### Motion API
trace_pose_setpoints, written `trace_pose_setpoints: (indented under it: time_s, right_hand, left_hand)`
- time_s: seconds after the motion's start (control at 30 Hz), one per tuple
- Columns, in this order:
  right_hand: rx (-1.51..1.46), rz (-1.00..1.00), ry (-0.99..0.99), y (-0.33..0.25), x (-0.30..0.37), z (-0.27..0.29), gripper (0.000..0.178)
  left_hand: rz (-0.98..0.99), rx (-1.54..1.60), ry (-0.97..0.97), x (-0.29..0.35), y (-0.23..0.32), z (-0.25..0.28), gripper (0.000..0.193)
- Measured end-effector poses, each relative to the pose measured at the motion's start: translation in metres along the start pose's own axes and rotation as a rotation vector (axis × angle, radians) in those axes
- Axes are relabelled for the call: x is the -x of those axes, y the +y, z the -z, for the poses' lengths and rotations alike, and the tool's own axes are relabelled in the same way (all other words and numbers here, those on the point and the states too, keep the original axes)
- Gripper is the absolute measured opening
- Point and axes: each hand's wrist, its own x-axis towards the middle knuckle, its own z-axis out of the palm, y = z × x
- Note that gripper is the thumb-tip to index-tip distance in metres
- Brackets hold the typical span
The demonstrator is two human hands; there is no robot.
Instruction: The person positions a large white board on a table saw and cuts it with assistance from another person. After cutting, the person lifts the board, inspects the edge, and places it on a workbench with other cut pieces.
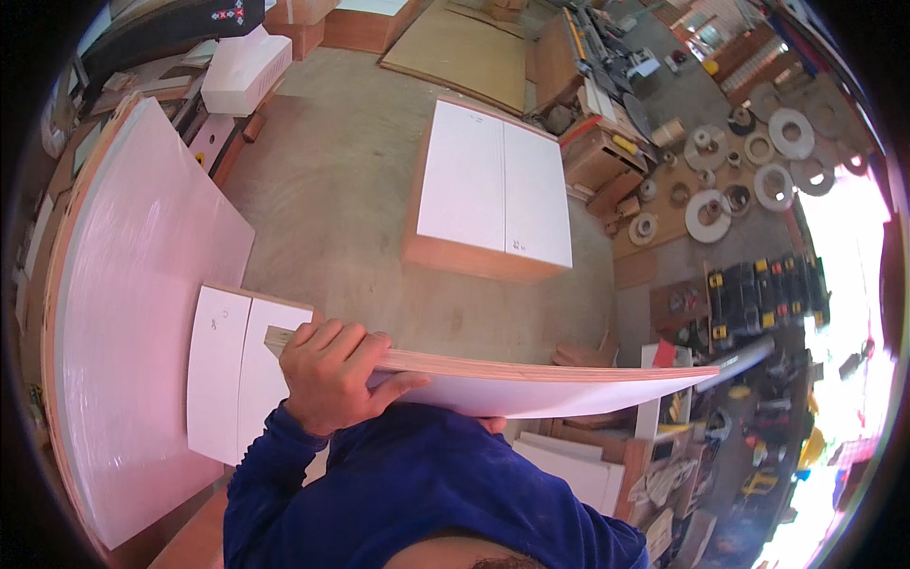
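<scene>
Held upright across my front is a plywood panel (569, 387) with a white near face and a bare layered top edge. My left hand (336, 370) is closed over its top edge near the left end, with the thumb on the white face. Only a bit of my right hand (491, 424) shows at the panel's lower edge, against my blue shirt, and it seems to grip there; the rest is hidden. Just beyond my left hand stands a white two-door cabinet (218, 360).
A larger white two-door cabinet (488, 180) lies on the floor ahead. A big wrapped white panel (142, 322) leans at left. Round discs and rings (706, 216) hang on a board at right, near black tool cases (768, 294). A tan board (460, 57) lies at the back.
</scene>
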Motion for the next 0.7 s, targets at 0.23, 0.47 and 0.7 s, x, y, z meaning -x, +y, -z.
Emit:
trace_pose_setpoints:
  time_s: [0.23, 0.47, 0.7]
  right_hand:
    - [-0.004, 0.056, -0.022, -0.104, -0.225, 0.060, 0.038]
    - [-0.045, 0.041, -0.026, -0.196, -0.380, 0.136, 0.039]
    - [-0.115, -0.007, 0.003, -0.259, -0.551, 0.190, 0.039]
  left_hand:
    - [-0.009, -0.046, 0.007, -0.147, -0.167, -0.074, 0.053]
    - [-0.097, -0.109, -0.039, -0.331, -0.293, -0.118, 0.048]
    - [-0.167, -0.096, -0.023, -0.490, -0.432, -0.206, 0.045]
